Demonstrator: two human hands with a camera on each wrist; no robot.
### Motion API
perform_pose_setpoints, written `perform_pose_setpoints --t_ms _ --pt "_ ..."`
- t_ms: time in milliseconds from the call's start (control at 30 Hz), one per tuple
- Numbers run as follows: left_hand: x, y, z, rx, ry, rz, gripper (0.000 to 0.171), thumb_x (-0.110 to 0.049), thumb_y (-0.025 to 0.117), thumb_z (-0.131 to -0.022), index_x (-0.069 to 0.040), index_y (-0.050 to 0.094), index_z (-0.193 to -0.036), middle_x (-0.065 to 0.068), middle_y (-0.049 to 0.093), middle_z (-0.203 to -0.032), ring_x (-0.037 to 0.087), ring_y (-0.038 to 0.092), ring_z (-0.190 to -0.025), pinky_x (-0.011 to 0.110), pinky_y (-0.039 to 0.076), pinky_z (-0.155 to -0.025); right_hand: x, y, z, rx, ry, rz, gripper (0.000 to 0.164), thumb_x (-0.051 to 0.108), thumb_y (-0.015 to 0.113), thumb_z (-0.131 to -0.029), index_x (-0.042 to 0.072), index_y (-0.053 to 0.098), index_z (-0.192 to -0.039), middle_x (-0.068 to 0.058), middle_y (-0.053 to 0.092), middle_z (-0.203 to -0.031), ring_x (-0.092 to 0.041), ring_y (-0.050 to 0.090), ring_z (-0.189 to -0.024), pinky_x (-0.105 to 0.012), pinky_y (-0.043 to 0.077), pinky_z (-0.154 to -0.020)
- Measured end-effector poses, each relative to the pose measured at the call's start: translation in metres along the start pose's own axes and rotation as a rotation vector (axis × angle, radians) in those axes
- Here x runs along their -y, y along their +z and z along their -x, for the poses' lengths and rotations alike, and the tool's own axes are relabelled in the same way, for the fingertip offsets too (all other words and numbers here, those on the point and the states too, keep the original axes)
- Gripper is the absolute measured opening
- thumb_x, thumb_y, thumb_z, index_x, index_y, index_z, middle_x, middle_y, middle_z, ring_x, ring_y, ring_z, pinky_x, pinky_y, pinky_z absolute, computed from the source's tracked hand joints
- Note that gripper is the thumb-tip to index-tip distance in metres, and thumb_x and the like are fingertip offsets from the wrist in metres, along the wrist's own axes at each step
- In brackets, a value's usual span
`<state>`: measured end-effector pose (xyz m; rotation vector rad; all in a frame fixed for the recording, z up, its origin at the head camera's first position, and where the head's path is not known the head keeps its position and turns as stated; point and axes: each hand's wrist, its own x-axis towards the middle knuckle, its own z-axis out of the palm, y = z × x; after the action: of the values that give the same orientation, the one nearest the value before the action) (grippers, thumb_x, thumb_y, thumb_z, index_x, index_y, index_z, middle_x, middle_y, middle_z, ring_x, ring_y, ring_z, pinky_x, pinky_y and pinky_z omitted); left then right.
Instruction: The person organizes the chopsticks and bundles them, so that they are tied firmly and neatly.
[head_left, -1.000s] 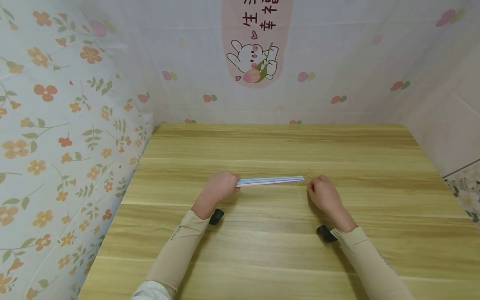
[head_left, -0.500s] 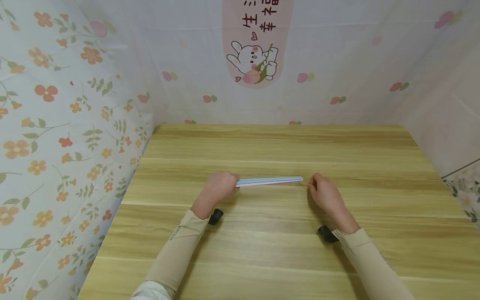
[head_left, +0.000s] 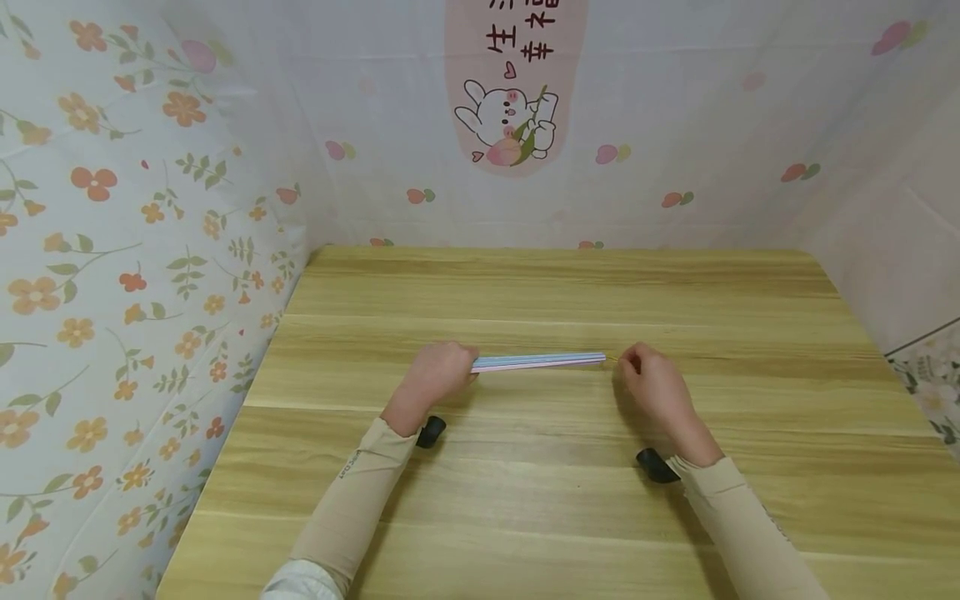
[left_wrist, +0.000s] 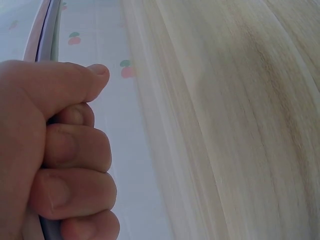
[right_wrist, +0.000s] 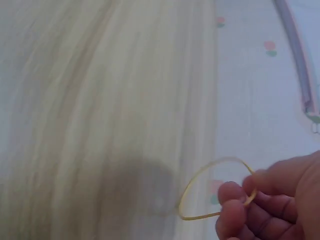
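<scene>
My left hand (head_left: 444,368) grips one end of a bundle of long thin pastel sticks (head_left: 540,362), blue, pink and purple. Fingers and thumb wrap the bundle (left_wrist: 46,35) in the left wrist view. The sticks point right, nearly level above the table. Beyond their free end, my right hand (head_left: 651,379) pinches a thin yellow rubber band (right_wrist: 186,196) between thumb and fingers. In the right wrist view the band hangs as a loop, apart from the tip of the sticks (right_wrist: 299,75). The sticks' exact kind is unclear.
Both hands are over a wood-grain table (head_left: 525,517). A white printed cloth (head_left: 360,100) hangs behind its far edge, and a floral cloth (head_left: 135,333) hangs at the left. Black wrist-camera mounts (head_left: 657,466) sit under the wrists.
My right hand has turned slightly and shifted a little right. The yellow band, earlier a wider loop reaching the sticks' tip, now shows as a small sliver beyond it. My left hand stays put.
</scene>
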<state>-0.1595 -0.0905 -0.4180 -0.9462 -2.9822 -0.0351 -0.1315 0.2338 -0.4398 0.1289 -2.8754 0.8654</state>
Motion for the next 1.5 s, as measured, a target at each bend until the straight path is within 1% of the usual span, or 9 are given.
perform_pose_setpoints --t_ms 200,300,400,600,867,1067,1200,1367,1500 --pt "-0.001 0.0 -0.001 0.009 -0.005 -0.01 0.02 -0.021 0.064 -0.091 -0.012 0.058 -0.074 -0.001 0.052 -0.06 0.01 0.039 -0.052 0.027 0.041 -0.047 0.013 -0.007 0.0 -0.049 0.087 -0.153 0.016 0.01 0.047 -0.097 -0.001 0.058 -0.096 -0.016 0.066 -0.077 -0.012 0.05 -0.059 -0.024 0.039 -0.05" --pt "-0.002 -0.001 -0.002 0.018 -0.012 -0.007 0.02 -0.021 0.064 -0.091 -0.012 0.058 -0.075 -0.001 0.053 -0.061 0.01 0.039 -0.052 0.027 0.041 -0.047 0.02 -0.01 0.001 -0.042 0.121 -0.224 0.019 0.015 0.047 -0.099 0.0 0.057 -0.098 -0.016 0.066 -0.078 -0.009 0.051 -0.058 -0.023 0.039 -0.047" --pt "-0.002 -0.002 -0.002 0.029 -0.019 -0.005 0.019 -0.021 0.063 -0.092 -0.012 0.06 -0.076 0.0 0.056 -0.063 0.01 0.041 -0.052 0.028 0.042 -0.047 0.028 -0.012 0.002 -0.043 0.145 -0.28 0.021 0.02 0.048 -0.1 0.001 0.058 -0.099 -0.013 0.065 -0.079 -0.009 0.053 -0.059 -0.023 0.04 -0.047" --pt "-0.003 -0.001 -0.003 0.039 -0.033 -0.004 0.017 -0.022 0.063 -0.092 -0.012 0.061 -0.078 0.001 0.058 -0.064 0.011 0.043 -0.053 0.029 0.044 -0.048 0.042 -0.013 0.005 -0.052 0.125 -0.355 0.016 0.015 0.053 -0.097 0.0 0.059 -0.095 -0.013 0.065 -0.076 -0.009 0.052 -0.056 -0.022 0.039 -0.046" --pt "-0.006 0.0 -0.004 0.006 -0.044 0.019 0.022 -0.02 0.063 -0.092 -0.012 0.058 -0.071 0.0 0.053 -0.06 0.011 0.038 -0.051 0.029 0.042 -0.045 0.056 -0.004 0.011 -0.028 0.121 -0.417 0.012 0.012 0.056 -0.096 0.001 0.061 -0.094 -0.013 0.066 -0.076 -0.008 0.056 -0.054 -0.022 0.042 -0.047" --pt "-0.006 0.0 -0.005 -0.001 -0.044 0.01 0.022 -0.02 0.063 -0.092 -0.011 0.06 -0.072 0.001 0.054 -0.06 0.011 0.038 -0.051 0.03 0.044 -0.046 0.063 0.002 0.016 -0.017 0.078 -0.463 0.014 0.009 0.057 -0.095 -0.004 0.062 -0.095 -0.016 0.067 -0.075 -0.008 0.056 -0.054 -0.021 0.045 -0.05" --pt "-0.006 0.0 -0.004 0.0 -0.04 0.009 0.02 -0.02 0.063 -0.092 -0.01 0.061 -0.075 0.002 0.056 -0.061 0.011 0.04 -0.051 0.03 0.044 -0.047 0.064 0.006 0.02 0.014 0.068 -0.497 0.014 0.007 0.058 -0.095 -0.007 0.061 -0.094 -0.017 0.066 -0.074 -0.009 0.055 -0.053 -0.022 0.045 -0.049" --pt "-0.005 0.0 -0.004 -0.001 -0.041 0.012 0.02 -0.024 0.063 -0.092 -0.01 0.062 -0.078 0.003 0.058 -0.063 0.011 0.043 -0.051 0.03 0.045 -0.049 0.063 0.01 0.024 0.09 0.103 -0.547 0.021 0.012 0.056 -0.096 -0.009 0.06 -0.098 -0.017 0.066 -0.076 -0.01 0.054 -0.056 -0.024 0.047 -0.052" --pt "-0.004 0.0 -0.005 -0.014 -0.04 0.015 0.023 -0.028 0.063 -0.093 -0.01 0.063 -0.078 0.003 0.058 -0.063 0.012 0.044 -0.051 0.029 0.045 -0.048 0.06 0.012 0.026 0.14 0.138 -0.594 0.025 0.015 0.053 -0.098 -0.009 0.06 -0.097 -0.017 0.067 -0.076 -0.008 0.056 -0.057 -0.025 0.049 -0.055"
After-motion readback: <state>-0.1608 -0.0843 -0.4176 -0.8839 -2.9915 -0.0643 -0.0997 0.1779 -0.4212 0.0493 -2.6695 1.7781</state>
